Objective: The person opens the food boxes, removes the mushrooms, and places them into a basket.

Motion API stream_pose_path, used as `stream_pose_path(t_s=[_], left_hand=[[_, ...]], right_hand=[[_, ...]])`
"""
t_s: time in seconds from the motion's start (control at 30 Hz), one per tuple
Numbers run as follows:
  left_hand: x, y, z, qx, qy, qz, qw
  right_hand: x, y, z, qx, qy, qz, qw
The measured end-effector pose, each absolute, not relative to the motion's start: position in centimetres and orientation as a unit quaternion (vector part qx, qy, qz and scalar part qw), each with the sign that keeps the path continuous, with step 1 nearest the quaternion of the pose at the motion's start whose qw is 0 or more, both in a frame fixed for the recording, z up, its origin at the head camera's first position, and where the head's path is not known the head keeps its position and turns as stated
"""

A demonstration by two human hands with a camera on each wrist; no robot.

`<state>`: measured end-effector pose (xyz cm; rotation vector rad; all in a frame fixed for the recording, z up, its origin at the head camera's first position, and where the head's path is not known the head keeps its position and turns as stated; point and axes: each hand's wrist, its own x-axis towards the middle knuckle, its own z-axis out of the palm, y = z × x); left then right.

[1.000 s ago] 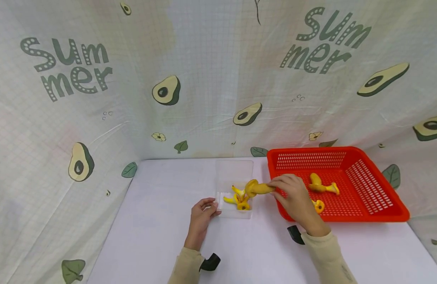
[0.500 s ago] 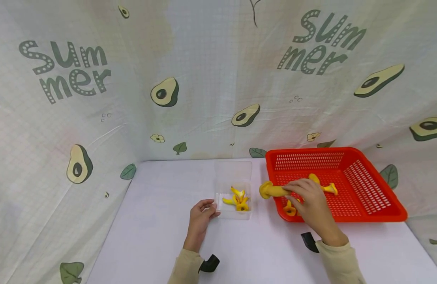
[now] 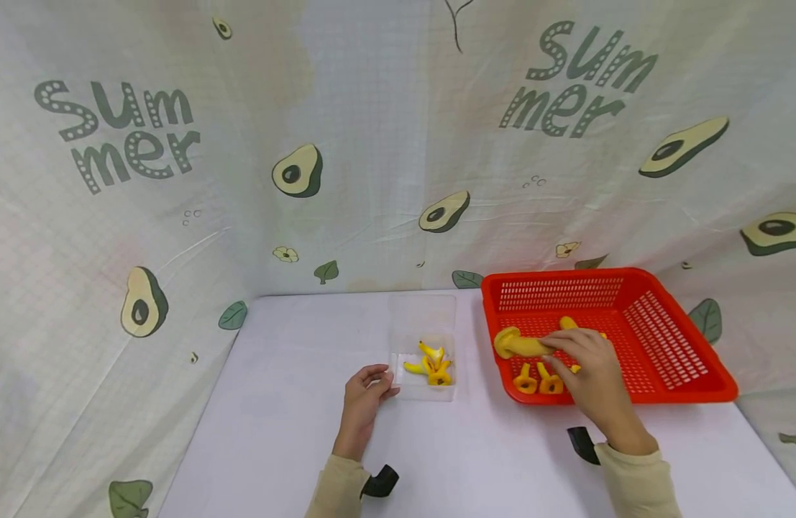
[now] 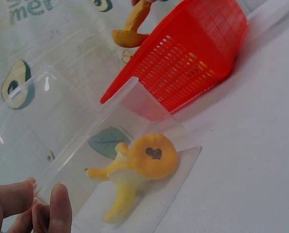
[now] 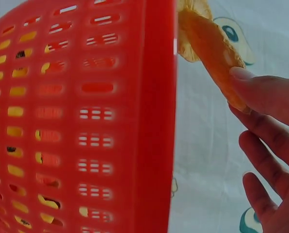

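Observation:
My right hand (image 3: pixel 595 374) pinches a yellow mushroom (image 3: pixel 522 345) by the end of its stem, cap pointing left, over the left part of the red basket (image 3: pixel 679 392). In the right wrist view, thumb and fingertips grip the mushroom (image 5: pixel 212 53) just beyond the basket's rim. At the left edge of a clear plastic box (image 3: pixel 410 393), my left hand (image 3: pixel 364 403) holds on with thumb and fingertips. Inside that box lie small yellow pieces (image 3: pixel 430 365); the left wrist view shows an orange round cap (image 4: pixel 155 156) with a dark spot and pale, curved yellow stems (image 4: pixel 122 199).
Small orange-yellow mushrooms (image 3: pixel 525 381) lie in the basket's front left, with another yellow piece (image 3: pixel 568 323) partly hidden behind my right hand. The box's transparent lid (image 3: pixel 423 313) lies folded back. A printed cloth (image 3: pixel 372 144) hangs behind the white table (image 3: pixel 281 417).
My right hand has carried the yellow mushroom rightward from above the clear box to over the red basket. My left hand has stayed at the box's edge.

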<state>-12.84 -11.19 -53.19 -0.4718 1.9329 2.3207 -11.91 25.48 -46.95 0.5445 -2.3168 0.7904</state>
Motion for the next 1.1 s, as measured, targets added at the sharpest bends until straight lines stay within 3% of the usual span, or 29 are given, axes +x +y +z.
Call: stream_pose_path(t_s=[0.87,1.1], left_hand=[[-12.9,-11.1,-53.3,-0.157,0.64,0.751,0.039],[-12.9,-11.1,-53.3,-0.157,0.64,0.751,0.04]], right_hand=[[-11.4,28.1,-47.6,0.172,-0.894,0.265,0.318],[-11.2,28.1,-47.5,0.109,-0.911,0.278,0.285]])
